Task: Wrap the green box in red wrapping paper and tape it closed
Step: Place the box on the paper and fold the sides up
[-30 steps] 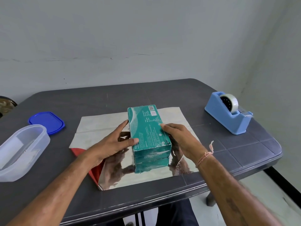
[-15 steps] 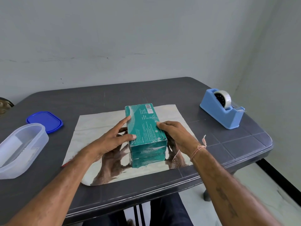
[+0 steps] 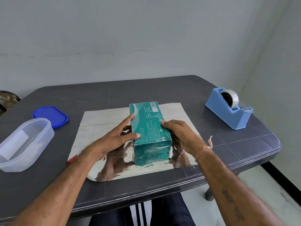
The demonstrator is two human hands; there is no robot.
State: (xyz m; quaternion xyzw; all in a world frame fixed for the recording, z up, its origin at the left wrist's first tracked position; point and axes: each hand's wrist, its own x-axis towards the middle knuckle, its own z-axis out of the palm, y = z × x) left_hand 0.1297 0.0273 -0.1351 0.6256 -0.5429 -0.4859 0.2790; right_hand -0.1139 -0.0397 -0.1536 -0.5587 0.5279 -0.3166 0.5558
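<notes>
The green box (image 3: 149, 126) lies flat at the middle of the wrapping paper (image 3: 101, 128), long axis running from 6 to 12 o'clock. The sheet is spread silver side up on the dark counter (image 3: 146, 90), with a sliver of red showing at its 8 o'clock corner. The left hand (image 3: 117, 137) grips the box from 9 o'clock, thumb on the top face and index finger along the left side. The right hand (image 3: 180, 136) grips it from 3 o'clock, thumb tip on the top edge and fingers curled down the right side. From the box, a blue tape dispenser (image 3: 228, 111) stands at 2 o'clock, off the paper, a blue lid (image 3: 50, 116) lies at 10 o'clock, and a clear container (image 3: 24, 144) sits at 9 o'clock.
</notes>
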